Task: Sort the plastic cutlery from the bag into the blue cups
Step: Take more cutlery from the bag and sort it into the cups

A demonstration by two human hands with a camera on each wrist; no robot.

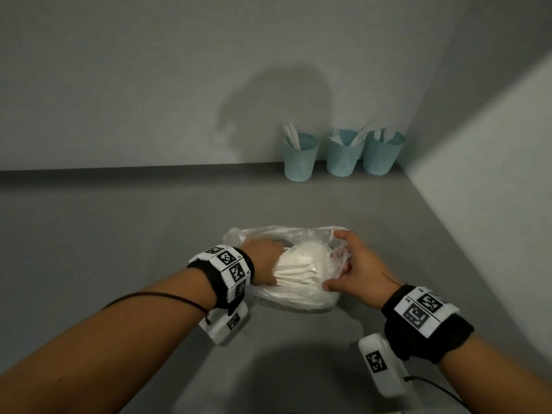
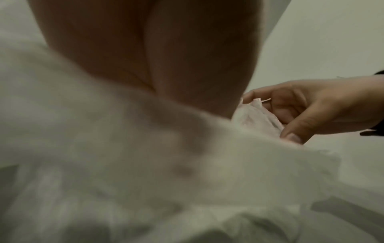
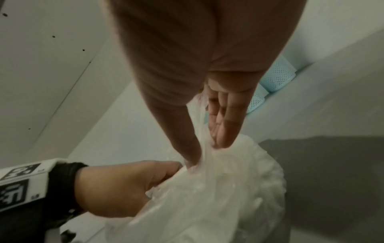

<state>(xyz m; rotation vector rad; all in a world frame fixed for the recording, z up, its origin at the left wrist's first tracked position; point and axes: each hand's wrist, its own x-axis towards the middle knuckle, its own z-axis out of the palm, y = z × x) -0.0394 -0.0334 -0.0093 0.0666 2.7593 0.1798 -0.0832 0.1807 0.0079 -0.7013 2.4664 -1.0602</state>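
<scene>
A clear plastic bag (image 1: 298,297) of white plastic cutlery (image 1: 295,268) lies on the grey table (image 1: 119,234) in front of me. My left hand (image 1: 265,258) reaches into the bag's mouth from the left; its fingers are hidden among the film and cutlery. My right hand (image 1: 343,261) pinches the bag's right edge between thumb and fingers, as the right wrist view shows at the right hand (image 3: 207,151) on the bag (image 3: 228,197). Three perforated blue cups (image 1: 299,158), (image 1: 343,153), (image 1: 382,153) stand at the back right, each holding white cutlery.
A grey wall runs behind the cups and a side wall (image 1: 478,174) closes the table on the right. Grey tabletop stretches left of the bag and between the bag and the cups. Cables trail from both wrist cameras.
</scene>
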